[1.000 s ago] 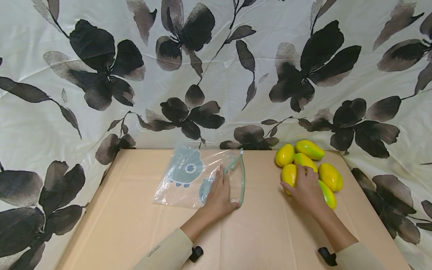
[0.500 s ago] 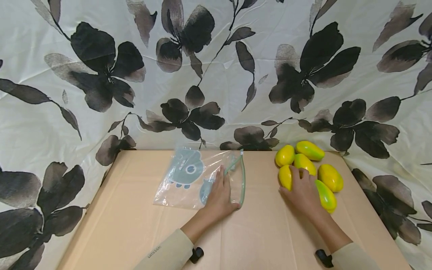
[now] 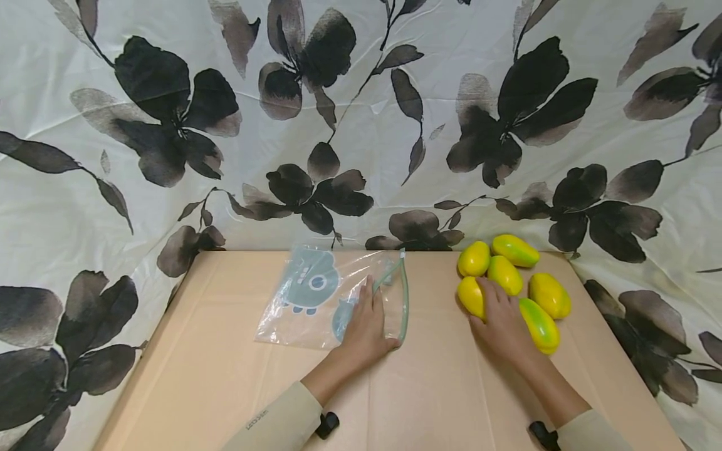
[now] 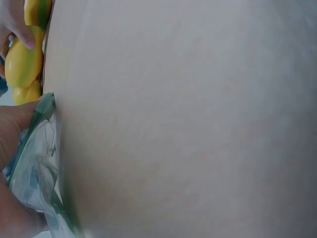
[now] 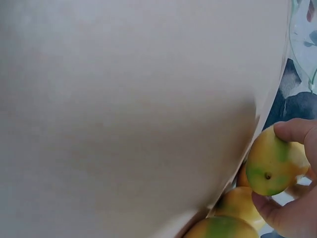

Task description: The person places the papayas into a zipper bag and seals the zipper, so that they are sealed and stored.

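Note:
A clear zip bag (image 3: pixel 313 282) with blue cartoon prints and a green zip edge lies flat at the back middle. On its mouth end rests my left hand (image 3: pixel 361 326), holding the green edge, with the zip strips spread apart there. In the left wrist view the green-edged bag (image 4: pixel 37 158) runs between thumb and fingers. My right hand (image 3: pixel 502 326) grips a yellow mango (image 3: pixel 470 297) at the near left of a group of mangoes. The right wrist view shows this mango (image 5: pixel 272 161) between thumb and fingers, its stem end facing the camera.
Several other yellow-green mangoes (image 3: pixel 549 295) lie close around the right hand, one mango (image 3: pixel 539 326) just right of it. The tan table (image 3: pixel 429 388) ends at a floral cloth (image 3: pixel 406 156) behind. Dark wrist cameras sit below both hands.
The right hand and the mango in its grip have shifted a little to the left, apart from the mango at the right. The left hand and the zip bag have stayed put.

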`<state>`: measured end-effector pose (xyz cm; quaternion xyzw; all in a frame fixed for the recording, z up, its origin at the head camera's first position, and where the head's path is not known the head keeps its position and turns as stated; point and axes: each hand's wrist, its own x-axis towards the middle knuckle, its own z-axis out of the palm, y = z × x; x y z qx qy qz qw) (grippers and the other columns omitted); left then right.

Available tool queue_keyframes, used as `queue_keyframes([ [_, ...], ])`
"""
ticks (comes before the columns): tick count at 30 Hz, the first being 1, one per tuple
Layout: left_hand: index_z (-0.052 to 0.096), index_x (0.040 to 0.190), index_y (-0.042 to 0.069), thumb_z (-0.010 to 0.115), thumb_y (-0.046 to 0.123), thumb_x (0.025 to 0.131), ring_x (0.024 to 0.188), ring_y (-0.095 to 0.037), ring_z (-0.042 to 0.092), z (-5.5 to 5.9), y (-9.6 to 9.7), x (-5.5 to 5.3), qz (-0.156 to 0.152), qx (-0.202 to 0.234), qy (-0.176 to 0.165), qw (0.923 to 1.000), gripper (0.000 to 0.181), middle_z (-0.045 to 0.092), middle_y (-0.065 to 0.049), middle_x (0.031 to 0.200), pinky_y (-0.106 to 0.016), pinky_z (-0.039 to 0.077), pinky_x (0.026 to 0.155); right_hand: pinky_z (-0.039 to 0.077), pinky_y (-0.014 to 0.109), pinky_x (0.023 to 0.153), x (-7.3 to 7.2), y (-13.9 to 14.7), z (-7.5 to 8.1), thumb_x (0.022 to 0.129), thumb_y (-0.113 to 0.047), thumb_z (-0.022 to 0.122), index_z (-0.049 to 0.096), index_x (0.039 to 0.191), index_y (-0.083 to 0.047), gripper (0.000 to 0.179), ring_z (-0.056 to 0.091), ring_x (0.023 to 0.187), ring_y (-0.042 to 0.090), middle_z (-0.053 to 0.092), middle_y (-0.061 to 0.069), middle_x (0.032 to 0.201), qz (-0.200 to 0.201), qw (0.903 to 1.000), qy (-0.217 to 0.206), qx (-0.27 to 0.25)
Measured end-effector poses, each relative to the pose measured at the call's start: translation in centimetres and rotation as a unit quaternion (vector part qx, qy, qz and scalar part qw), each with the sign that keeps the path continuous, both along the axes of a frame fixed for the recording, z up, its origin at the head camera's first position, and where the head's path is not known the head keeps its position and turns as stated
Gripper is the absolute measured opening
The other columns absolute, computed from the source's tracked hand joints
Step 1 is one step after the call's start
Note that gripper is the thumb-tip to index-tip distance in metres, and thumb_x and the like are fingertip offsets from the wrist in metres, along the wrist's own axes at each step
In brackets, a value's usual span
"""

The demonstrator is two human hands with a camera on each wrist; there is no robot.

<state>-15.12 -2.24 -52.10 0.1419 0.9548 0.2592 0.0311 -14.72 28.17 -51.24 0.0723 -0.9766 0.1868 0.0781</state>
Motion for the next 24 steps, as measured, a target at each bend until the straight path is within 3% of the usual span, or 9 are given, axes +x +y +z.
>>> queue_keyframes([
  [8,0.020,0.162,-0.002,0.097,0.039,0.067,0.159,-0.041,0.015,0.0,0.0,-0.2,0.002,0.003,0.002,1.0000,0.129,-0.002,-0.016,0.175,-0.055,0.038,0.119,0.036,0.067,0.113,-0.3,0.1,1.7,0.089,-0.011,0.077,0.024,0.161,-0.006,0.090,0.045,0.139,0.046,0.038,0.022,0.159,0.029,0.9975,-0.048,-0.043],
  [17,0.020,0.162,-0.002,0.097,0.038,0.067,0.159,-0.041,0.015,-0.1,0.0,-0.1,0.003,0.011,0.002,0.9999,0.129,-0.001,-0.016,0.175,-0.054,0.039,0.119,0.036,0.064,0.115,-1.1,-0.4,2.8,0.085,-0.006,0.082,0.033,0.158,-0.006,0.088,0.043,0.144,0.041,0.041,0.017,0.160,0.131,0.9900,-0.003,-0.052],
  [24,0.024,0.161,-0.002,0.098,0.037,0.067,0.160,-0.040,0.013,-0.2,0.0,0.1,0.000,0.009,0.000,1.0000,0.126,-0.003,-0.015,0.175,-0.054,0.035,0.121,0.042,0.061,0.113,-1.8,-1.7,3.1,0.089,-0.014,0.081,0.036,0.159,-0.016,0.083,0.044,0.143,0.038,0.040,0.014,0.158,0.163,0.9856,-0.021,-0.041],
])
